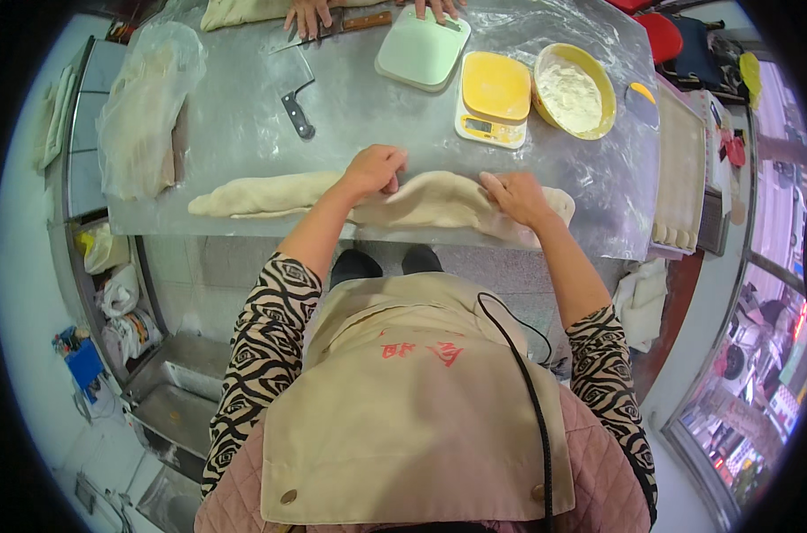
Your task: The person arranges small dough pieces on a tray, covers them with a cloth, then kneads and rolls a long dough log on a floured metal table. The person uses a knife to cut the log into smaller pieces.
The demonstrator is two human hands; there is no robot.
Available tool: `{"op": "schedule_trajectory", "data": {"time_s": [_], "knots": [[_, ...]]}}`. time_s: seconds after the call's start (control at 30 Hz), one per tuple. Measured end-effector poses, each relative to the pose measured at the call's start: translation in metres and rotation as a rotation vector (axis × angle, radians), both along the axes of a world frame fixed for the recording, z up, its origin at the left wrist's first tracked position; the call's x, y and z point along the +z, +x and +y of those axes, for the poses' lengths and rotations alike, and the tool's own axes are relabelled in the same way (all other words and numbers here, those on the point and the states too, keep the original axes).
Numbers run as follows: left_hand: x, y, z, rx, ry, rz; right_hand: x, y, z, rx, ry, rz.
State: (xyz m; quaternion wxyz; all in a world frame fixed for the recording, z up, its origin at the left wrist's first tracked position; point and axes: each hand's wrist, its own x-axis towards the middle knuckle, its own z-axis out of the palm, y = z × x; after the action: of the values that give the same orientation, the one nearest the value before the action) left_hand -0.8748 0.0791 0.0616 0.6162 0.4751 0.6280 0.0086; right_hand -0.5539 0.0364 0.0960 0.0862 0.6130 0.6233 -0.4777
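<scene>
Well to the left of the left hand (377, 169), a sheet of clear plastic (159, 98) covers a pale stack on the metal desk (230, 115). Nearer that hand begins the long roll of dough (270, 194), which lies along the desk's near edge, passes beneath both hands and ends just beyond the right hand (514, 195). Beyond the left hand and a little to its left lies a black-handled tool (298, 115); farther off, a co-worker's hand (307, 16) is near a wooden-handled knife (368, 21). The left hand itself has its fingers curled down at the dough's far side; whether it pinches any, I cannot tell. Between the two hands, but farther out, sits a pale green scale (421, 49), and beyond the right hand a yellow-topped scale (492, 98). The right hand rests on the dough with bent fingers, its grip equally unclear. Beyond it and to its right stands a yellow bowl (608, 102) of flour (570, 93), then a long tray (681, 151) farther right.
</scene>
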Motion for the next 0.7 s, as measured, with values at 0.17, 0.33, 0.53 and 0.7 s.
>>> {"op": "schedule_trajectory", "data": {"time_s": [0.17,0.33,0.53,0.7], "knots": [[-0.001,0.031,-0.027,-0.459,0.704,0.412,-0.020,-0.032,0.028,0.038,0.088,-0.240],[-0.005,0.019,-0.075,-0.483,1.035,0.449,-0.032,-0.053,-0.034,-0.069,0.687,-0.113],[-0.034,0.026,-0.061,-0.386,1.211,0.487,-0.053,-0.055,-0.063,-0.049,0.943,-0.147],[-0.053,0.026,-0.028,-0.376,1.306,0.387,-0.063,-0.062,-0.034,-0.142,0.821,-0.243]]}}
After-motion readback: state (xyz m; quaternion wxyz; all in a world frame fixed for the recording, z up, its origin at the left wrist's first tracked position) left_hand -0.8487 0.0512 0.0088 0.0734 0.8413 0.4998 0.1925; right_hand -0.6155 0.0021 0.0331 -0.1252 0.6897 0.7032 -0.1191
